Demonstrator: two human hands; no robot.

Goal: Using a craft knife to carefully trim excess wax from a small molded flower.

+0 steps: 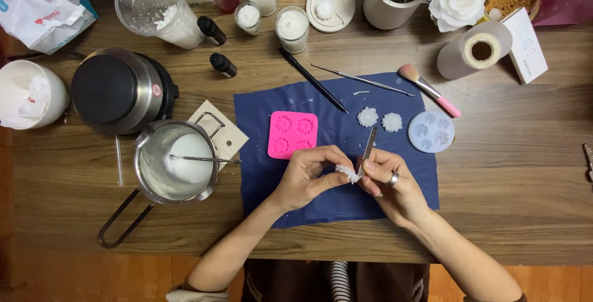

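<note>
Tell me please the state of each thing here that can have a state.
left hand: pinching white wax flower
right hand: holding thin metal blade
pink silicone mould: empty
metal melting pot: holds white wax
two white wax flowers: lying loose on blue cloth

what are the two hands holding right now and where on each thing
Left hand pinches the small white wax flower at its edge. Right hand grips the thin metal blade by its lower end.
</note>
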